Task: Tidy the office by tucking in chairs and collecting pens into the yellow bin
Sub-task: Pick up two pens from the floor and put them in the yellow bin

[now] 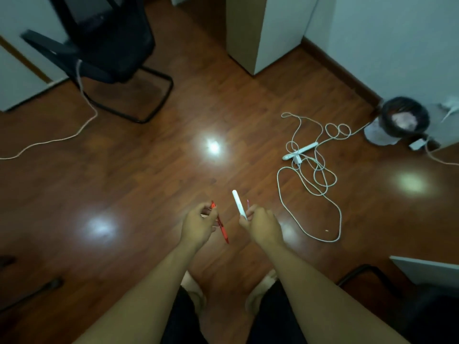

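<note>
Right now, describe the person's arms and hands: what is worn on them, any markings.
Both arms are bare from the bottom edge of the frame to the fingers: no sleeves, gloves, watch or bands show. The left hand and right hand show no rings or markings that I can make out, though the picture is dim and slightly blurred.
</note>
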`<state>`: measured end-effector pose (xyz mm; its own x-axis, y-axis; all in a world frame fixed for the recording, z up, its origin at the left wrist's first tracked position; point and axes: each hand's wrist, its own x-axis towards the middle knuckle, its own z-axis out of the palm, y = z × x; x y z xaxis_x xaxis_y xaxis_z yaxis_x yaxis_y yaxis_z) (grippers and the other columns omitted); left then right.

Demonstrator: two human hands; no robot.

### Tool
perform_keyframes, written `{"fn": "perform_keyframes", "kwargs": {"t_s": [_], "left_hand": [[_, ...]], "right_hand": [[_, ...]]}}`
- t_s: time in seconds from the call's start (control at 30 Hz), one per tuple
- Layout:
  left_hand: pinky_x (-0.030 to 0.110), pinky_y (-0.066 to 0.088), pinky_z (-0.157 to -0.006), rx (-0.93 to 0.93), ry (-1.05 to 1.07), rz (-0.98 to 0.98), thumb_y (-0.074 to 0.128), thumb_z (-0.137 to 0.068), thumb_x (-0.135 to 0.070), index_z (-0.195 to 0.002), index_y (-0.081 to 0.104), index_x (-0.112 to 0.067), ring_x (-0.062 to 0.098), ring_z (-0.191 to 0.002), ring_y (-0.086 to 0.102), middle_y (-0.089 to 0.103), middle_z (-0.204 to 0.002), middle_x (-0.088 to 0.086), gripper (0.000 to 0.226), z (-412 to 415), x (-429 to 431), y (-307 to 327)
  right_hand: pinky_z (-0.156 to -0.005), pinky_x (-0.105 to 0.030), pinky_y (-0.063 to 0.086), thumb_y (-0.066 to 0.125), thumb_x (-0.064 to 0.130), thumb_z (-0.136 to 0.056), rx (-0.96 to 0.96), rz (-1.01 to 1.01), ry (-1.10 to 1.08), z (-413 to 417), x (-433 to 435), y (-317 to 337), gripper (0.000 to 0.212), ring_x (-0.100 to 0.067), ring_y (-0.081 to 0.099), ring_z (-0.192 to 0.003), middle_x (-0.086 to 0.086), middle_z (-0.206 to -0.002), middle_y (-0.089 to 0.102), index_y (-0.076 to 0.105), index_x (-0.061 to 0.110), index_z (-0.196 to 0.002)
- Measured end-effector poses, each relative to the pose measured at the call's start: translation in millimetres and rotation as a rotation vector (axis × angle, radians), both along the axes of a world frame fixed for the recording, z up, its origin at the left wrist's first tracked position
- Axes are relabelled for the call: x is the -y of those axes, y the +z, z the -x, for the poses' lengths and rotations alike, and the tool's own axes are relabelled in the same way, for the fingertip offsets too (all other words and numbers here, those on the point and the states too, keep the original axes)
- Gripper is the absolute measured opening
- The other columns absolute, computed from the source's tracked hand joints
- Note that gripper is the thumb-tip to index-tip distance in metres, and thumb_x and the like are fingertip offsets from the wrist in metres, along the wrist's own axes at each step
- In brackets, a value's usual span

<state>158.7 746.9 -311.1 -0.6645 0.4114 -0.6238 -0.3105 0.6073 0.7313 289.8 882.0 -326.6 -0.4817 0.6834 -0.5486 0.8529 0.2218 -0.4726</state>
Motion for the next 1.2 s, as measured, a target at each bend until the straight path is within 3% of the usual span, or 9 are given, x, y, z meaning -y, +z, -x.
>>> {"fn": "perform_keyframes", "kwargs": {"t_s": [0.17, 0.27, 0.33, 0.47, 0.73, 0.87, 1.07, 1.2], "left_hand": [[0.041, 0.066, -0.072, -0.058, 0.111, -0.032, 0.069, -0.104, -0.02, -0.101, 0.075, -0.014, 0.022, -0.076, 0.082, 0.073, -0.091, 0.011, 0.01, 2.1, 55.6, 111.3], [0.027, 0.061, -0.059, -0.097, 0.203, -0.06, 0.067, -0.105, -0.016, -0.102, 0.074, -0.007, 0.009, -0.06, 0.076, 0.066, -0.083, 0.006, 0.011, 4.6, 90.0, 150.1], [0.029, 0.062, -0.06, -0.118, 0.281, -0.07, 0.068, -0.105, -0.015, -0.103, 0.075, -0.005, 0.011, -0.06, 0.076, 0.066, -0.082, 0.007, 0.012, 5.6, 113.5, 167.7], [0.042, 0.067, -0.068, -0.131, 0.487, -0.1, 0.07, -0.104, -0.018, -0.1, 0.076, -0.01, 0.019, -0.067, 0.081, 0.073, -0.079, 0.004, 0.011, 1.5, 173.5, 188.9], [0.037, 0.067, -0.062, -0.203, 0.853, -0.075, 0.072, -0.103, -0.021, -0.104, 0.077, -0.008, 0.025, -0.068, 0.079, 0.078, -0.092, 0.026, 0.014, -20.9, 319.0, 197.7], [0.048, 0.07, -0.072, -0.231, 1.034, -0.051, 0.073, -0.102, -0.022, -0.102, 0.079, -0.009, 0.03, -0.073, 0.081, 0.081, -0.089, 0.02, 0.014, -37.6, 396.6, 205.6], [0.047, 0.07, -0.076, -0.237, 1.264, -0.06, 0.074, -0.102, -0.023, -0.104, 0.078, -0.008, 0.021, -0.071, 0.079, 0.08, -0.092, 0.012, 0.015, -67.5, 512.5, 226.8], [0.042, 0.07, -0.076, -0.284, 1.39, -0.02, 0.073, -0.103, -0.028, -0.108, 0.078, -0.012, 0.021, -0.079, 0.081, 0.08, -0.098, 0.011, 0.017, -89.3, 590.4, 237.3]], "right_hand": [[-0.079, -0.038, 0.058, 0.074, 0.044, -0.084, -0.043, -0.047, 0.135, 22.5, 29.7, 119.8, 0.024, -0.029, 0.073, -0.096, -0.002, -0.093, 0.078, 0.074, 0.022, -0.095], [-0.075, -0.039, 0.061, 0.071, 0.047, -0.079, -0.062, -0.083, 0.244, 39.0, 52.1, 160.1, 0.027, -0.028, 0.075, -0.09, 0.001, -0.092, 0.079, 0.075, 0.025, -0.094], [-0.072, -0.041, 0.062, 0.066, 0.05, -0.075, -0.086, -0.103, 0.331, 50.3, 69.5, 176.2, 0.031, -0.028, 0.074, -0.087, 0.002, -0.09, 0.078, 0.074, 0.026, -0.094], [-0.069, -0.041, 0.06, 0.066, 0.047, -0.077, -0.097, -0.128, 0.538, 72.5, 116.0, 202.2, 0.019, -0.028, 0.072, -0.084, 0.002, -0.083, 0.076, 0.066, 0.03, -0.082], [-0.068, -0.034, 0.055, 0.072, 0.043, -0.084, -0.115, -0.112, 0.916, 109.7, 231.7, 229.6, 0.02, -0.023, 0.07, -0.082, 0.006, -0.086, 0.074, 0.07, 0.025, -0.092], [-0.067, -0.04, 0.058, 0.074, 0.043, -0.083, -0.143, -0.079, 1.098, 130.0, 302.4, 233.8, 0.019, -0.024, 0.069, -0.077, 0.004, -0.082, 0.072, 0.063, 0.027, -0.082], [-0.071, -0.039, 0.055, 0.076, 0.046, -0.085, -0.163, -0.082, 1.356, 155.1, 427.6, 250.9, 0.023, -0.028, 0.07, -0.085, 0.0, -0.088, 0.075, 0.066, 0.025, -0.085], [-0.068, -0.038, 0.052, 0.076, 0.041, -0.089, -0.188, -0.091, 1.506, 163.0, 515.5, 264.3, 0.027, -0.029, 0.069, -0.083, -0.003, -0.087, 0.074, 0.058, 0.032, -0.071]]}}
